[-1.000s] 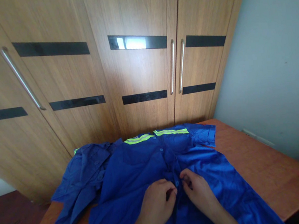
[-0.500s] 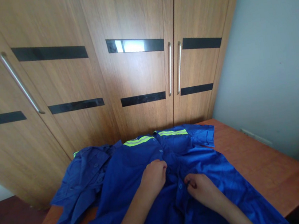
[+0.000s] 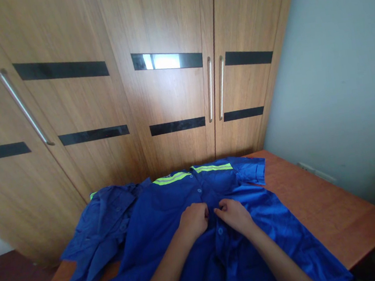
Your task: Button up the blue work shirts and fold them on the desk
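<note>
A blue work shirt (image 3: 270, 221) with yellow-green reflective stripes lies spread on the brown table (image 3: 327, 205), collar away from me. My left hand (image 3: 194, 220) is curled, pinching the left edge of the button placket. My right hand (image 3: 233, 213) pinches the opposite edge beside it, fingertips almost touching the left hand. A blue button (image 3: 220, 231) shows just below the hands, and another one sits above them near the collar.
A second blue garment (image 3: 99, 230) lies crumpled at the table's left. A wooden wardrobe (image 3: 167, 92) with metal handles stands right behind the table. A grey wall (image 3: 344, 69) closes the right side. Dark floor shows at lower left.
Both hands have moved up the placket toward the collar: first the left, then the right joined it. The button they pinched a second ago now lies below them.
</note>
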A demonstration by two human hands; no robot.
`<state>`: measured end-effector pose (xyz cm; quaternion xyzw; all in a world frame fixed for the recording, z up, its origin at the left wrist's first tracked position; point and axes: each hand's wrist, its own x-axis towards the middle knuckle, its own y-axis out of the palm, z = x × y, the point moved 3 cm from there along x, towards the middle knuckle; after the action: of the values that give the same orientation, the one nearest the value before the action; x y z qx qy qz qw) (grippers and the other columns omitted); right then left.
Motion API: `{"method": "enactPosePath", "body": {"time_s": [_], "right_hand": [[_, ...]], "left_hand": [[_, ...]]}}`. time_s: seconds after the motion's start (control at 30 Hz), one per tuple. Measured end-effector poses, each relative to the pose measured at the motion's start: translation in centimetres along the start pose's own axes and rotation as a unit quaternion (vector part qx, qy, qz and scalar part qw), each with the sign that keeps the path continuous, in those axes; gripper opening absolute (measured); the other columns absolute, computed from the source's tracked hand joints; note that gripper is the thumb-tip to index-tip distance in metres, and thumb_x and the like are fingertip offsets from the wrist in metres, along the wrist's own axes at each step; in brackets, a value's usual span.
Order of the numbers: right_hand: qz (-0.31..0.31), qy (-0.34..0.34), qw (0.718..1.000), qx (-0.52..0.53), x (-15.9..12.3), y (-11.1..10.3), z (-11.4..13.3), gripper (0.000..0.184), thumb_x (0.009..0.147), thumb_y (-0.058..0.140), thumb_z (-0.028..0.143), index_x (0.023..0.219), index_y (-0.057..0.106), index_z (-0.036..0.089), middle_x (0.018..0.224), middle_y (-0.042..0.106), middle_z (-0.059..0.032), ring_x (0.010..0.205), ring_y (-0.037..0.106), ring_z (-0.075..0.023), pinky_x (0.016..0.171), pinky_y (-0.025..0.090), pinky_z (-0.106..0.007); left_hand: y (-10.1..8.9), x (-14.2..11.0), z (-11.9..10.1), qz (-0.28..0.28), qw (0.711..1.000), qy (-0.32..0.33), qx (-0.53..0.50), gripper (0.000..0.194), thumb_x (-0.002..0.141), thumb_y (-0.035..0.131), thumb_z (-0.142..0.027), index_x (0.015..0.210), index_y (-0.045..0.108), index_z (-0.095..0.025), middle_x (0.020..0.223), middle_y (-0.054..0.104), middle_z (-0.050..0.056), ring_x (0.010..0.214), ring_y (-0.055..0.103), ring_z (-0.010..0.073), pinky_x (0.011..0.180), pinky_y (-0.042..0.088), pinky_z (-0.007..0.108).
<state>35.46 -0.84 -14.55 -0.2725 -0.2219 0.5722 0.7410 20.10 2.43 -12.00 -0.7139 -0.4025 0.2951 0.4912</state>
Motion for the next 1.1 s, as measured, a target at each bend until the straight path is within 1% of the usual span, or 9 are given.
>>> {"method": "enactPosePath", "body": {"time_s": [0.07, 0.2, 0.3, 0.4, 0.53, 0.7, 0.83, 0.93, 1.1], "right_hand": [[0.001, 0.001, 0.999, 0.033, 0.3, 0.3, -0.2, 0.009, 0.07, 0.063, 0.022, 0.075, 0.07, 0.02, 0.06, 0.061, 0.0021, 0.056, 0.052, -0.0126, 0.053, 0.03, -0.022], [0.006, 0.009, 0.992, 0.13, 0.2, 0.2, -0.4, 0.032, 0.07, 0.056, 0.018, 0.099, 0.07, 0.017, 0.061, 0.061, 0.0032, 0.056, 0.052, -0.012, 0.053, 0.034, -0.021], [0.017, 0.018, 0.978, 0.206, 0.0, 0.0, -0.2, 0.038, 0.07, 0.053, 0.021, 0.104, 0.069, 0.014, 0.061, 0.06, 0.0032, 0.054, 0.051, -0.0113, 0.05, 0.035, -0.021], [0.032, 0.032, 0.959, 0.279, 0.0, 0.0, -0.1, 0.038, 0.068, 0.052, 0.022, 0.101, 0.07, 0.014, 0.062, 0.06, 0.0031, 0.051, 0.048, -0.0099, 0.048, 0.033, -0.02], [0.039, 0.064, 0.926, 0.37, 0.4, 0.2, 0.1, 0.036, 0.066, 0.057, 0.022, 0.098, 0.07, 0.013, 0.057, 0.056, 0.0044, 0.049, 0.047, -0.0085, 0.048, 0.033, -0.019], [0.078, 0.087, 0.87, 0.478, 0.7, 0.2, 1.2, 0.03, 0.065, 0.058, 0.024, 0.091, 0.068, 0.015, 0.053, 0.05, 0.0056, 0.047, 0.044, -0.0078, 0.047, 0.034, -0.018], [0.134, 0.083, 0.828, 0.539, 0.6, 0.2, 2.6, 0.023, 0.062, 0.059, 0.025, 0.082, 0.067, 0.017, 0.053, 0.049, 0.0057, 0.044, 0.039, -0.0076, 0.045, 0.032, -0.019], [0.171, 0.069, 0.801, 0.57, 0.7, 0.6, 3.4, 0.013, 0.061, 0.059, 0.025, 0.07, 0.063, 0.017, 0.052, 0.047, 0.0055, 0.044, 0.035, -0.0078, 0.044, 0.029, -0.02], [0.174, 0.042, 0.776, 0.605, 1.2, 1.1, 3.5, 0.006, 0.062, 0.061, 0.023, 0.062, 0.058, 0.018, 0.049, 0.042, 0.007, 0.044, 0.03, -0.0069, 0.044, 0.025, -0.02]], "left_hand": [[-0.2, 0.1, 0.5, -0.009, 1.0, -0.005, -0.021, 0.024, 0.069, 0.056, -0.009, 0.08, 0.07, -0.025, 0.084, 0.072, 0.006, 0.082, 0.068, 0.0231, 0.071, 0.048, 0.03], [-1.2, 0.3, 1.3, -0.045, 0.995, -0.023, -0.083, 0.018, 0.067, 0.058, -0.007, 0.067, 0.068, -0.022, 0.076, 0.071, 0.005, 0.079, 0.067, 0.0224, 0.073, 0.046, 0.03], [-2.4, 0.5, 1.8, -0.092, 0.982, -0.038, -0.16, 0.014, 0.072, 0.057, -0.011, 0.068, 0.067, -0.021, 0.078, 0.071, 0.005, 0.082, 0.066, 0.0208, 0.075, 0.045, 0.029], [-3.4, 0.6, 2.1, -0.123, 0.954, -0.058, -0.266, 0.011, 0.076, 0.054, -0.018, 0.074, 0.065, -0.019, 0.072, 0.069, 0.004, 0.07, 0.065, 0.0172, 0.066, 0.046, 0.026], [-4.0, 0.2, 2.1, -0.149, 0.898, -0.093, -0.404, 0.013, 0.075, 0.055, -0.026, 0.079, 0.063, -0.016, 0.069, 0.068, 0.003, 0.061, 0.064, 0.0137, 0.054, 0.043, 0.021], [-4.3, -0.2, 1.9, -0.178, 0.844, -0.119, -0.492, 0.017, 0.07, 0.062, -0.031, 0.075, 0.062, -0.016, 0.062, 0.063, -0.001, 0.052, 0.057, 0.0088, 0.047, 0.038, 0.017], [-4.0, 0.1, 1.2, -0.164, 0.83, -0.124, -0.518, 0.014, 0.074, 0.059, -0.03, 0.076, 0.057, -0.016, 0.059, 0.063, -0.002, 0.041, 0.052, 0.0072, 0.039, 0.034, 0.017], [-3.4, 0.4, 0.7, -0.139, 0.83, -0.126, -0.525, 0.012, 0.078, 0.056, -0.029, 0.077, 0.052, -0.017, 0.062, 0.067, 0.001, 0.041, 0.056, 0.0089, 0.037, 0.036, 0.017], [-3.0, 0.9, 1.2, -0.126, 0.843, -0.113, -0.51, 0.011, 0.081, 0.054, -0.028, 0.078, 0.05, -0.018, 0.06, 0.067, 0.0, 0.039, 0.055, 0.0081, 0.036, 0.035, 0.016]]}}
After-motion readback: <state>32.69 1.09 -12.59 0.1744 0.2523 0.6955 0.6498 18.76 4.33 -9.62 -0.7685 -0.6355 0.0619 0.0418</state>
